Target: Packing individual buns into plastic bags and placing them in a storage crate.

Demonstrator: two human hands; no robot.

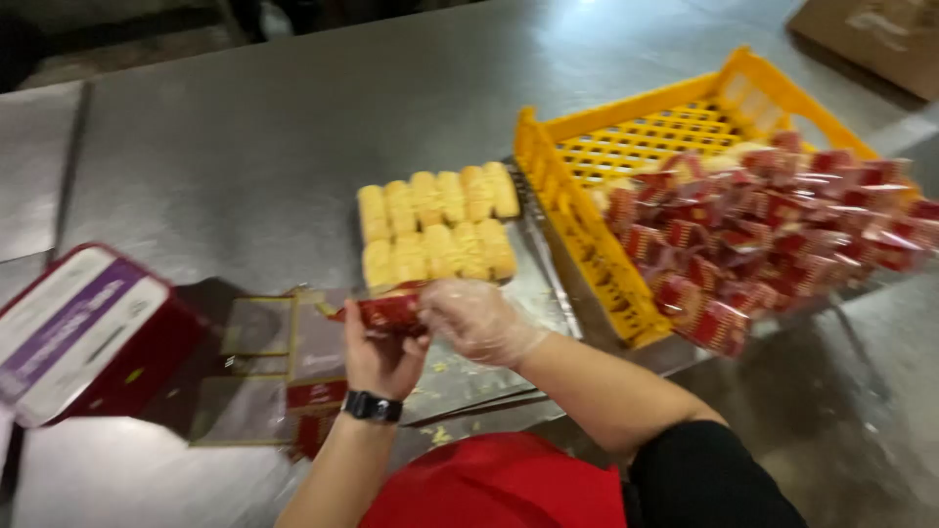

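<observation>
My left hand [381, 357], bare with a black watch on the wrist, and my right hand [477, 321], in a clear glove, both grip a small red wrapper [389, 312] just in front of two rows of yellow buns [435, 230] lying on the steel table. Whether a bun sits inside the wrapper I cannot tell. Flat clear and red empty wrappers [293, 376] lie on the table under my left wrist.
A yellow plastic crate [577, 210] to the right holds a heap of red-wrapped packs [773, 235]. A red and white box [83, 332] stands at the left. The steel table [245, 147] stretches behind. A cardboard box [880, 34] sits at the top right.
</observation>
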